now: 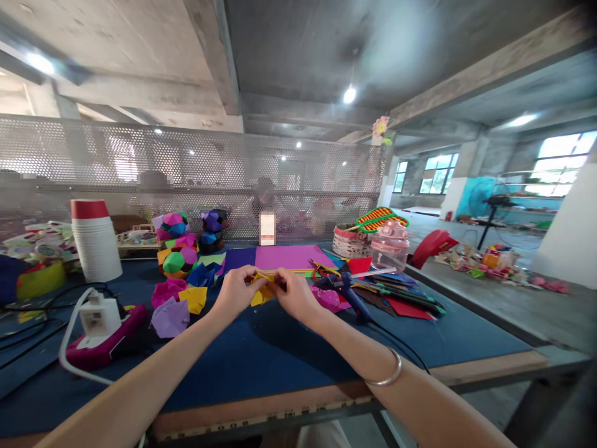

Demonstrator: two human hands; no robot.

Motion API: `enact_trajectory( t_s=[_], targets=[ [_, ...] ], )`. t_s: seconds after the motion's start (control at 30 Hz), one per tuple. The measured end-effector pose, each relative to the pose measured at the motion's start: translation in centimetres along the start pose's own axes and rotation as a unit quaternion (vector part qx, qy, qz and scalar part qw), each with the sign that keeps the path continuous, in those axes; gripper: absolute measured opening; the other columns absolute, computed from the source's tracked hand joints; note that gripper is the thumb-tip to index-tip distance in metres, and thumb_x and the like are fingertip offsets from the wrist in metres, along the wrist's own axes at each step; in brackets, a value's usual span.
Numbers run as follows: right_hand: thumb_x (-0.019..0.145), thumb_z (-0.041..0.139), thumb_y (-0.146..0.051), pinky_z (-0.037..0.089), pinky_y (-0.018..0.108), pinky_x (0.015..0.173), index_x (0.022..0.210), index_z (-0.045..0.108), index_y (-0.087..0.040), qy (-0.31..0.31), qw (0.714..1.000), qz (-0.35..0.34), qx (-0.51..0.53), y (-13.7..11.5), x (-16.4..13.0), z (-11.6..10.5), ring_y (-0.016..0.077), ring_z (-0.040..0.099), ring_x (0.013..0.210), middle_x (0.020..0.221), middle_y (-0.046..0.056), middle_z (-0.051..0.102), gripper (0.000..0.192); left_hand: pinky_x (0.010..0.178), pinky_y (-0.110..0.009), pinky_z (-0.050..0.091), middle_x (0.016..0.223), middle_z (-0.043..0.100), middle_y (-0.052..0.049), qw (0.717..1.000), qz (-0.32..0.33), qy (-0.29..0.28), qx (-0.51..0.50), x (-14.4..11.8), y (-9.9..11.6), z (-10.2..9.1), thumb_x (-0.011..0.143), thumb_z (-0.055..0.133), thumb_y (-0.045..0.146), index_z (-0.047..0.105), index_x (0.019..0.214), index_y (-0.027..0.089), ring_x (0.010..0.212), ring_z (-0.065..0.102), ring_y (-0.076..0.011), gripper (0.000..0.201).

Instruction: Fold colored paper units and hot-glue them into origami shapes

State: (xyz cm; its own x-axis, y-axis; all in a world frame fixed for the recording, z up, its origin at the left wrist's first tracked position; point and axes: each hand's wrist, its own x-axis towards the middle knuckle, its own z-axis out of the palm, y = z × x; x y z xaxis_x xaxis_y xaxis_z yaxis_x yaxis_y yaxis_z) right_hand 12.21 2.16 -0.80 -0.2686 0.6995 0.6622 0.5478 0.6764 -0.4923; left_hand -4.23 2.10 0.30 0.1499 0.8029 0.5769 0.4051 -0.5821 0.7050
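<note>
Both hands meet over the blue table top (261,354) and pinch a small folded yellow paper piece (262,292). My left hand (236,289) grips its left side. My right hand (293,294) grips its right side, with a silver bangle (389,372) on that forearm. Just behind the hands lies a stack of coloured paper sheets (289,256), purple on top. To the left lie loose folded paper units (180,300) in pink, purple, yellow and blue.
A blue glue gun (347,292) and scissors (321,269) lie right of my hands. Paper balls (177,249), a cup stack (96,239) and a white charger on a pink box (100,326) stand at left. A pink jar (390,246) and basket (349,241) sit behind a mesh screen (186,174).
</note>
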Motion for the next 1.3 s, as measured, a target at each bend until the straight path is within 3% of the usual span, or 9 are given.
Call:
enact_trajectory(
  t_s=[0.13,0.27,0.47,0.73,1.0,1.3],
  targets=[
    [0.084,0.048,-0.02,0.041,0.022,0.06,0.094,0.057,-0.019,0.016,0.999,-0.011,0.047,-0.5,0.0,-0.2,0.013,0.058,0.064,0.072,0.0,0.062,0.013,0.06,-0.024,0.048,0.073,0.069,-0.004,0.998,-0.034,0.01,-0.041,0.1,-0.4,-0.1,0.071,0.063,0.031,0.07,0.087,0.016,0.067,0.064,-0.0173,0.024],
    [0.084,0.046,-0.02,0.042,0.022,0.06,0.098,0.057,-0.019,0.022,0.997,-0.012,0.07,-0.7,-0.1,-0.3,0.0131,0.058,0.063,0.069,-0.001,0.06,0.018,0.059,-0.024,0.048,0.071,0.068,-0.003,0.996,-0.045,-0.009,-0.081,0.0,-0.2,-0.2,0.071,0.063,0.032,0.069,0.086,0.014,0.066,0.063,-0.0166,0.024],
    [0.083,0.047,-0.019,0.041,0.021,0.06,0.088,0.059,-0.017,0.027,0.997,-0.026,0.062,-0.7,-0.2,-0.2,0.012,0.056,0.063,0.07,-0.001,0.06,0.012,0.053,-0.021,0.044,0.063,0.065,-0.002,0.989,-0.093,-0.012,-0.119,-0.1,0.7,-0.3,0.067,0.063,0.032,0.069,0.078,0.012,0.056,0.057,-0.0126,0.024],
    [0.082,0.047,-0.011,0.038,0.022,0.065,0.082,0.058,-0.019,0.014,0.992,-0.122,-0.039,-0.9,-0.1,-0.7,0.0132,0.055,0.07,0.075,0.001,0.061,0.013,0.048,-0.02,0.04,0.056,0.061,0.0,0.972,-0.156,-0.014,-0.177,-0.1,1.6,-0.4,0.059,0.065,0.028,0.067,0.074,0.01,0.049,0.053,-0.0099,0.024],
    [0.086,0.045,-0.014,0.042,0.023,0.069,0.103,0.053,-0.02,-0.001,0.996,-0.092,0.004,-1.2,-0.3,-0.8,0.0146,0.058,0.078,0.088,0.003,0.063,0.021,0.048,-0.019,0.04,0.057,0.062,0.0,0.976,-0.145,-0.012,-0.163,0.1,1.4,-0.7,0.058,0.069,0.031,0.069,0.074,0.01,0.052,0.053,-0.0103,0.026],
    [0.081,0.048,-0.011,0.043,0.023,0.07,0.089,0.06,-0.02,0.004,0.995,-0.096,0.009,-0.8,0.0,-0.5,0.0141,0.058,0.077,0.082,0.001,0.063,0.017,0.048,-0.019,0.041,0.06,0.064,-0.001,0.961,-0.197,-0.059,-0.184,0.1,1.2,-0.9,0.062,0.067,0.029,0.07,0.082,0.011,0.051,0.056,-0.0104,0.027]
  ],
)
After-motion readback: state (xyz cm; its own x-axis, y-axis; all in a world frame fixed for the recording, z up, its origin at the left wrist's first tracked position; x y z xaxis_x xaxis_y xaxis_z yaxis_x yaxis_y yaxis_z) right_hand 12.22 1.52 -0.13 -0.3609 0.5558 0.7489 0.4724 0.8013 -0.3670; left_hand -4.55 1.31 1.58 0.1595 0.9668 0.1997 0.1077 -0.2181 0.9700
